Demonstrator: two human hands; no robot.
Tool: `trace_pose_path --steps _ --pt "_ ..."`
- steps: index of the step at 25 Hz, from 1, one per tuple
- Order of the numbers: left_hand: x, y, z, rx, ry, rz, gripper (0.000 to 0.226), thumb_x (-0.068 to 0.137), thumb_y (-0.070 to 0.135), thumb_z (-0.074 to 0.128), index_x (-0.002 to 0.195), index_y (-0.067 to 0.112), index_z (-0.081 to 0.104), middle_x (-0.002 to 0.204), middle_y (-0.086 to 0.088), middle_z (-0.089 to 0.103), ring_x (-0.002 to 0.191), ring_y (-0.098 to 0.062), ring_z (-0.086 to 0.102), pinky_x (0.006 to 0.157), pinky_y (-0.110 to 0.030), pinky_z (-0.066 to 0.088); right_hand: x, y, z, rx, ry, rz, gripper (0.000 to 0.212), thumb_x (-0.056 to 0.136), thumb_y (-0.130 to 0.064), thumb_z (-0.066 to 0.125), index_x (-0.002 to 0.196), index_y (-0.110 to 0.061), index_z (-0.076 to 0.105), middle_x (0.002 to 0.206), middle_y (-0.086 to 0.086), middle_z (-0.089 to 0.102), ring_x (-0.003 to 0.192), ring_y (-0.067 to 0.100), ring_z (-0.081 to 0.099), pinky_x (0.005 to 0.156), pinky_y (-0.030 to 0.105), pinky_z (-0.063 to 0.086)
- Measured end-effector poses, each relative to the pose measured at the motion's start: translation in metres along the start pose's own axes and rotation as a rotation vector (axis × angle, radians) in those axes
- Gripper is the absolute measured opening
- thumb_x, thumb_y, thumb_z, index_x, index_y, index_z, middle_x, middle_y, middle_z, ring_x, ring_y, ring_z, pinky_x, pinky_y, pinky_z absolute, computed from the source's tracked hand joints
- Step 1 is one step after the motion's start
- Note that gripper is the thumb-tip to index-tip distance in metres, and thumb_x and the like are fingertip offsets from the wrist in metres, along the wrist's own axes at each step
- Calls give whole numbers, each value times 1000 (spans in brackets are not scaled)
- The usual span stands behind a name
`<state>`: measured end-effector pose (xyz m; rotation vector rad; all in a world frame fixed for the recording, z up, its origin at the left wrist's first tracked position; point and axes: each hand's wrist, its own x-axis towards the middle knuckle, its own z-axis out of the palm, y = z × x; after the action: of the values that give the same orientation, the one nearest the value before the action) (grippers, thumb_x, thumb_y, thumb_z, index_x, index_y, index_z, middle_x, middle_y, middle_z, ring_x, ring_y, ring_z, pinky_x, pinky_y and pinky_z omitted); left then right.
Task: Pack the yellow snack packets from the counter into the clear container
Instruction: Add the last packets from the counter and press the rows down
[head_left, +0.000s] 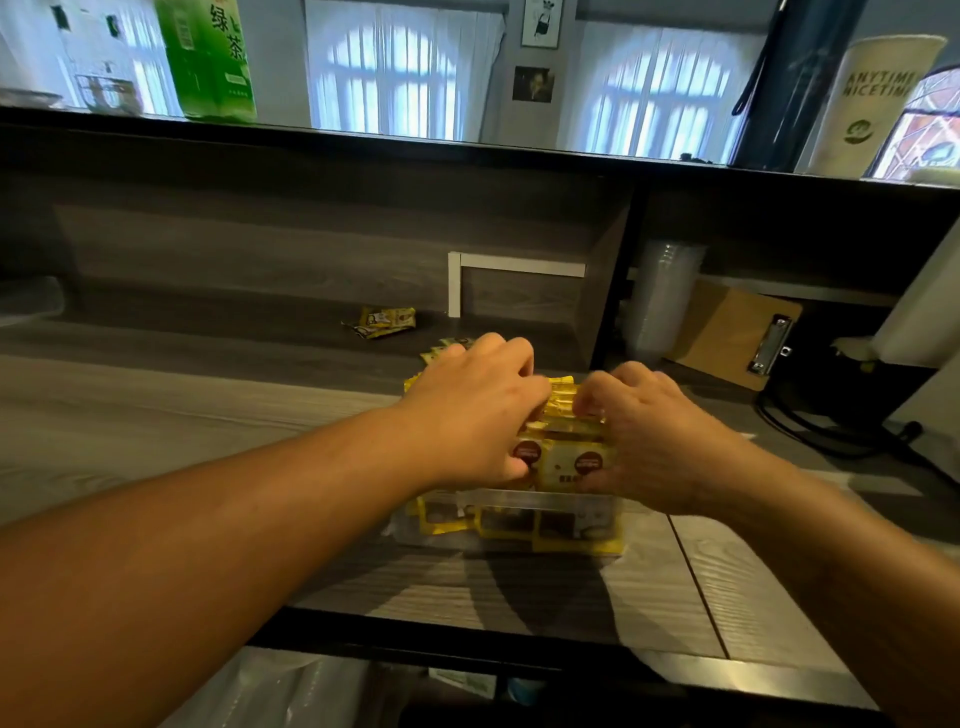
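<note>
While both hands grip yellow packets (563, 415) (above clear container (545, 501)), one packet (387, 319) lies apart

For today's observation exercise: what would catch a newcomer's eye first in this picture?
Two hands, the left hand and right hand, grip a stack of yellow snack packets over the clear container at the centre. Further back, loose packets lie on the counter.
</note>
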<state>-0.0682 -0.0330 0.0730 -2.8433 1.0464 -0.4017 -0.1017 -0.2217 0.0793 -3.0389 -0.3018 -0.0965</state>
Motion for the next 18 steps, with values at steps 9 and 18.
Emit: trace_pose_path --steps 9,18 --pt "22 -5 16 40 -307 -125 130 59 69 83 156 30 6 158 -8 29 146 -35 28 113 -64 28 37 -2 7 -267 -199 -100 125 77 -36 78 149 -26 -23 154 8 24 136 33 33 106 47 41" --pt "16 -21 12 -208 -204 -50 115 69 69 76 157 32 14 157 4 29 141 -20 33 113 -49 36 44 -2 -9 -44 -300 -100 134 61 -51 84 151 -35 -13 153 0 27 134 24 37 108 43 37"
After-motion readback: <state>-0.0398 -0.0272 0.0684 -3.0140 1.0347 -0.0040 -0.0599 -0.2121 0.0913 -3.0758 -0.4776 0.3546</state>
